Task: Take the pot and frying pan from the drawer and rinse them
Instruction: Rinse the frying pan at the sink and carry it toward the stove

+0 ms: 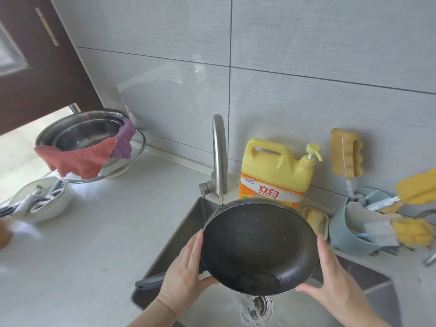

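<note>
A black frying pan (256, 241) is held tilted over the steel sink (188, 223), its far rim just under the faucet (219, 156). Water runs from the spout onto the rim, pools in the pan's low near side and pours off toward the drain (262, 305). My left hand (186, 270) grips the pan's left rim and my right hand (330, 277) grips its right rim. The pan's grey handle (151, 280) sticks out to the left behind my left wrist. No pot is in view.
A yellow dish-soap bottle (276, 173) stands behind the pan. Sponges and brushes fill a blue holder (354, 234) at right. On the counter's left, steel bowls (87, 135) draped with red and purple cloths sit above a white bowl (42, 204) of utensils.
</note>
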Available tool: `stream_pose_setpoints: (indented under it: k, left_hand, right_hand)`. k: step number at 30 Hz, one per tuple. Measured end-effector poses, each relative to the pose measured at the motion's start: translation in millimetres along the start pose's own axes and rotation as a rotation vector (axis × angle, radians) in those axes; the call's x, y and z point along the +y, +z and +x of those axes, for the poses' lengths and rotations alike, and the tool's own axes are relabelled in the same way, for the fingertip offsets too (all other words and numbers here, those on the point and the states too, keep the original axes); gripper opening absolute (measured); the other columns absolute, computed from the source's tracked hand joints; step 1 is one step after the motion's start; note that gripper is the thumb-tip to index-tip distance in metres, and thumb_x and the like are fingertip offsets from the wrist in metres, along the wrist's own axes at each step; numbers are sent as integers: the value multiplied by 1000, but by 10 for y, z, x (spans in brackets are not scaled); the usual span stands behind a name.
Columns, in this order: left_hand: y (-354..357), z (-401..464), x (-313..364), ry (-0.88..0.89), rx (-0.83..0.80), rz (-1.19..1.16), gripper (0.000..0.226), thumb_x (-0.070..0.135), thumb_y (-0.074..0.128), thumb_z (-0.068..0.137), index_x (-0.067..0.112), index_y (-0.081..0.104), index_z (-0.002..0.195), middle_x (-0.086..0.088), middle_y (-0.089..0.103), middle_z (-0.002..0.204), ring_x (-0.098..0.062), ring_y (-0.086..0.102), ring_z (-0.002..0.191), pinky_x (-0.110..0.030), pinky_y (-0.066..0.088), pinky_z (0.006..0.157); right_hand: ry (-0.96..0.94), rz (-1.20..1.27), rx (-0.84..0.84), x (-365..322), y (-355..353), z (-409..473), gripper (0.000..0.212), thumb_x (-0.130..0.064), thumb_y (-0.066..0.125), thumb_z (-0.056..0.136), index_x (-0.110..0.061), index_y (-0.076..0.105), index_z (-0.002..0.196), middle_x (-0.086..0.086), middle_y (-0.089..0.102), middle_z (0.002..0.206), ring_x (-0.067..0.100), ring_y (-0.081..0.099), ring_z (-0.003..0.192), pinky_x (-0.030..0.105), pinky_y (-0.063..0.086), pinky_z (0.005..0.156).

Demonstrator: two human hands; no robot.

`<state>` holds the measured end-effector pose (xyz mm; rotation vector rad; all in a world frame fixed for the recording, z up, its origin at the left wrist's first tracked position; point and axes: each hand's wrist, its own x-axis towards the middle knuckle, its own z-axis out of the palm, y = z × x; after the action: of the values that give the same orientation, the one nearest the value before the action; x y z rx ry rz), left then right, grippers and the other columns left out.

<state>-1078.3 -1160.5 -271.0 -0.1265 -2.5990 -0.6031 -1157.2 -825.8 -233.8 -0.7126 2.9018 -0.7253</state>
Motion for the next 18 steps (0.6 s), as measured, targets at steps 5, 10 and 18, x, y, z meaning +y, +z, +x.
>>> stream_pose_setpoints:
  k: [5, 10, 18]
  left_hand:
    - [-110, -152, -216, -82, -2, 36, 114, 74, 58, 73, 15, 8, 157, -7, 41, 145, -19, 50, 123, -25, 56, 74]
    - [-233, -354, -491, -151, -4, 82, 121, 74, 65, 67, 11, 14, 156, -11, 46, 140, -23, 53, 118, -33, 59, 73]
    - [-330, -440, -606, -227, -54, 75, 122, 77, 66, 65, 13, 16, 156, -10, 44, 142, -22, 54, 117, -34, 60, 65]
  right_hand:
    - [-143, 54, 20, -161, 115, 127, 151, -42, 98, 44, -30, -4, 156, -15, 8, 155, -15, 14, 136, 16, 39, 90]
    - [-188, 55, 26, -401, 266, 282, 148, -42, 96, 53, -33, -10, 156, -4, 15, 155, 19, 51, 130, 29, 52, 87]
    - [-218, 71, 30, -462, 389, 341, 141, -42, 88, 68, -52, -32, 142, -23, -8, 150, 28, 53, 129, 34, 53, 89]
